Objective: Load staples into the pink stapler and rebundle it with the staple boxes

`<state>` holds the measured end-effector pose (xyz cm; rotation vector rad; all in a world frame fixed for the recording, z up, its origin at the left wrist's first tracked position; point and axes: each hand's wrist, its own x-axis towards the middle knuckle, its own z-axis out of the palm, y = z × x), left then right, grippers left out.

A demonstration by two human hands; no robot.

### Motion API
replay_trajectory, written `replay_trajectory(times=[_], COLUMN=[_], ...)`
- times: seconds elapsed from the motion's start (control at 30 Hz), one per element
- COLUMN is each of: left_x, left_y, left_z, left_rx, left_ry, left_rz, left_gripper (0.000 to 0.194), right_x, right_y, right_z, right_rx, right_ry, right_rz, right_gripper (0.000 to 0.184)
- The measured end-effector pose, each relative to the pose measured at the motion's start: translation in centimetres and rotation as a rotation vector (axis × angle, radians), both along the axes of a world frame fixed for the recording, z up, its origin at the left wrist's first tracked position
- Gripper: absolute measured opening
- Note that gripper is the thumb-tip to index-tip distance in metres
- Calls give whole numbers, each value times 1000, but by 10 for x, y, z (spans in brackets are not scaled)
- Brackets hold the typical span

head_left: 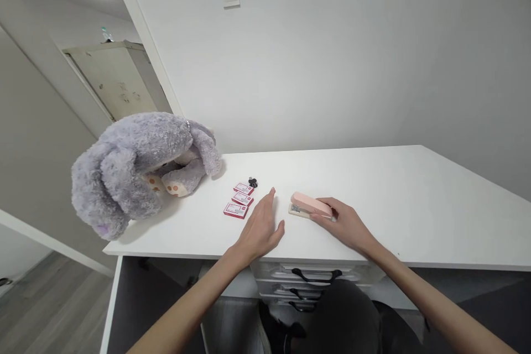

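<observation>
A pink stapler (309,205) lies on the white desk (385,199), its front pointing left. My right hand (346,225) grips the stapler's rear end with its fingers curled around it. My left hand (260,229) rests flat on the desk just left of the stapler, fingers stretched out and holding nothing. Three small red staple boxes (239,199) lie in a row left of my left hand. A small black binder clip (253,181) sits just behind the boxes.
A large grey-purple plush toy (141,168) lies at the desk's left end, overhanging the edge. White plastic drawers with black handles (317,279) stand under the desk front. A white wall rises right behind the desk.
</observation>
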<state>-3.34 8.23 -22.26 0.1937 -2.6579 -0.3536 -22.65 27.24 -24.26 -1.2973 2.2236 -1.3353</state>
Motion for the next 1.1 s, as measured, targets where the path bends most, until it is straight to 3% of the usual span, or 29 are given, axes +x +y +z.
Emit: replay_trajectory(times=[0.2,0.43,0.53,0.7,0.8,1.1], left_x=[16,54,62,64,68,72], left_y=[1,-50,-67,-70,-64,-24], left_z=[1,-12,-12,-10,-12,-8], left_rx=[-199,-212,-175,-131,-79,176], left_ry=[96,64,33,62,92,38], left_rz=[127,547,631,595,540,314], left_gripper=[55,74,76,57,56,55], right_x=[4,3,1,-1,0,1], right_y=[-2,-1,-1,-2,-2,-1], right_z=[4,9,6,0,1,5], right_rx=[14,-56,-80,-85,-93,-76], right_ry=[-33,-201,-237,-233,-238,-256], right_rz=[38,-91,-115,-112,-100,-82], right_gripper=[60,52,51,50,48,45])
